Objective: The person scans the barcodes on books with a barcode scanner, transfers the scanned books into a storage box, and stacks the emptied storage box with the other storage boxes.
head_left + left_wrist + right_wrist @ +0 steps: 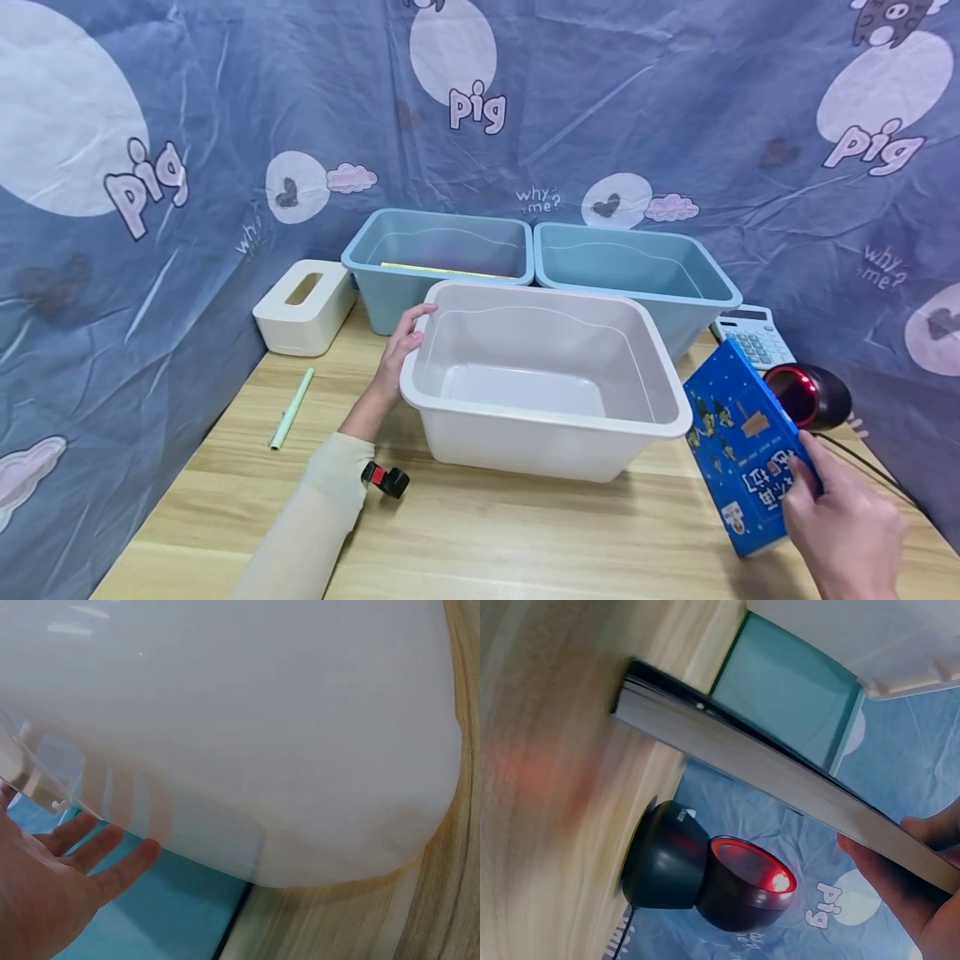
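Observation:
A white plastic storage bin (pixel 540 446) stands on the wooden table, its inside bare. At its left rim is my left hand (pixel 397 354), gripping the edge; from the left wrist view, several fingertips (pixel 142 855) lie against the outer wall under the rim. My right hand (pixel 847 508) holds a blue book (pixel 738 450) by its lower right edge, thumb on the illustrated cover. The book is tilted, and its page edges show in the right wrist view. Just beyond it sits a black desktop barcode scanner (pixel 821 396) with a glowing red ring.
Two blue-green bins, a left one (pixel 397 296) with something yellow inside and a right one (pixel 693 312), stand behind the white bin. A white tissue box (pixel 288 325) and light green pen (pixel 292 408) are at left. A calculator (pixel 753 337) lies behind the book.

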A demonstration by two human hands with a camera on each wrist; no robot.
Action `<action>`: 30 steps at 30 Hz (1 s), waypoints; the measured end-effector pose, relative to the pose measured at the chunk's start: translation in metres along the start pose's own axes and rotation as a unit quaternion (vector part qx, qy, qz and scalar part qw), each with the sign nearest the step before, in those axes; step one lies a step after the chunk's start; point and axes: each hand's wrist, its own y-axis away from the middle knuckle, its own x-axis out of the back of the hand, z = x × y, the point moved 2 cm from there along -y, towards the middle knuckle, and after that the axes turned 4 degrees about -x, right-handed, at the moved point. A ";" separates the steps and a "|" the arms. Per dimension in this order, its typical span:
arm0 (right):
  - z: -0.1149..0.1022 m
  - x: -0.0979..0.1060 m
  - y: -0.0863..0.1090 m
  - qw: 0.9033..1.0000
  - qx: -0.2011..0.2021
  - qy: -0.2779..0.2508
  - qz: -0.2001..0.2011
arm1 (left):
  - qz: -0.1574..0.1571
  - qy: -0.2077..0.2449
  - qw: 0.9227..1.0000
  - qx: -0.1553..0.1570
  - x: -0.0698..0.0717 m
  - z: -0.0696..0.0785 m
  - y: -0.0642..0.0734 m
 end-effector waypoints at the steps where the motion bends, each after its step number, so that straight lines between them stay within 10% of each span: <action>1: 0.000 -0.001 0.001 1.000 -0.001 0.003 0.000 | 0.001 0.000 1.000 0.001 0.000 0.000 0.000; 19: -0.003 0.000 0.002 1.000 -0.006 -0.011 0.013 | 0.002 -0.003 1.000 0.002 0.000 0.001 0.001; 25: -0.012 0.008 -0.018 0.993 0.035 -0.081 0.077 | 0.003 -0.007 1.000 0.005 0.000 0.002 0.002; 30: -0.025 0.022 -0.044 0.986 -0.008 -0.133 0.104 | 0.002 -0.010 1.000 0.006 -0.002 0.004 0.002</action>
